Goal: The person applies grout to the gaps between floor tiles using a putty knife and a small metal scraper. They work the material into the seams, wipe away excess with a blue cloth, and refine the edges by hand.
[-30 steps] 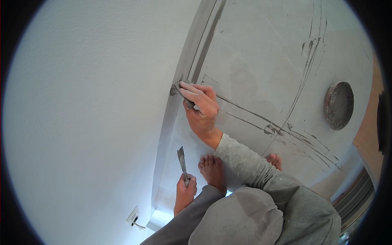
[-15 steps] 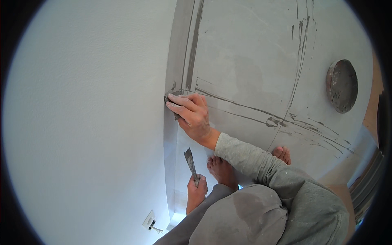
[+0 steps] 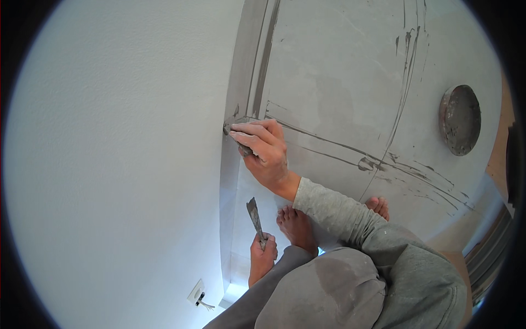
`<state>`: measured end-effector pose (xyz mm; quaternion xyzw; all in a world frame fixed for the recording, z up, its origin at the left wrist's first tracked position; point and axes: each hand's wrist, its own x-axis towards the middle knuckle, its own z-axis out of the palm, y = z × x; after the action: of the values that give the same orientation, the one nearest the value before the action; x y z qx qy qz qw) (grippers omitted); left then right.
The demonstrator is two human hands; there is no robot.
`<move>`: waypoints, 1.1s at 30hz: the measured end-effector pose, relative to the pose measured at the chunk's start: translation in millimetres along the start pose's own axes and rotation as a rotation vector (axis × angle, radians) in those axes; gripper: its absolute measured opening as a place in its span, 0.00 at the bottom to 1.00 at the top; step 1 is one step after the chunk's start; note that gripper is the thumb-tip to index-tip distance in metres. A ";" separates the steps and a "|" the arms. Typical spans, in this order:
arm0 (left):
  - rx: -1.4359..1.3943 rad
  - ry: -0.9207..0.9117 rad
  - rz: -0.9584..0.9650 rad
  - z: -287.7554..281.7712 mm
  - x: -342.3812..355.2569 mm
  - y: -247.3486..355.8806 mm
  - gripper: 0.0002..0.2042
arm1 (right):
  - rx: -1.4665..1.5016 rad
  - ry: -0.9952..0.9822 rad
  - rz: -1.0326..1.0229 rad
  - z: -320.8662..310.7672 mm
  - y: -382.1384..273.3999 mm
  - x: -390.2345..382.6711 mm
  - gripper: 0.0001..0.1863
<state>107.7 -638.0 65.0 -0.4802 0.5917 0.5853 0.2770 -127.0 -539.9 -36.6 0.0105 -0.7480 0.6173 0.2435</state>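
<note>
My right hand (image 3: pixel 262 152) grips a grout-smeared flat tool (image 3: pixel 246 150), partly hidden by the fingers, against the grey skirting (image 3: pixel 239 66) where it meets the white wall (image 3: pixel 118 142). Grey grout lines and smears run across the pale floor tiles (image 3: pixel 334 60) beside it. Lower down, my left hand (image 3: pixel 262 253) is closed on the handle of a grout-coated putty knife (image 3: pixel 254 218), blade pointing up, beside my bare left foot (image 3: pixel 296 227).
A round, shallow container (image 3: pixel 459 119) coated with grey grout rests on the tiles at right. A socket with loose wires (image 3: pixel 196 291) is low on the wall. My other bare foot (image 3: pixel 377 207) is at right; dark rails (image 3: pixel 490 247) lie at the far right edge.
The view has shifted, moving the container upward and the socket rightward in frame. My right hand has moved slightly down along the skirting, toward the wall. My left hand still holds the knife.
</note>
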 end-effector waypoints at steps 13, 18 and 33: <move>0.000 0.015 -0.021 -1.2 -0.4 1.5 0.07 | 0.017 0.014 0.060 1.7 -0.9 4.4 0.20; 0.003 0.014 -0.027 -1.3 -1.5 3.7 0.07 | 0.020 0.006 0.062 1.5 -3.2 5.3 0.19; 0.038 0.032 -0.012 -1.9 -4.1 5.6 0.07 | 0.016 -0.032 0.061 1.2 -4.0 8.4 0.19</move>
<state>104.8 -639.7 71.3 -0.4875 0.6042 0.5646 0.2802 -133.5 -539.5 -29.9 -0.0005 -0.7467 0.6303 0.2126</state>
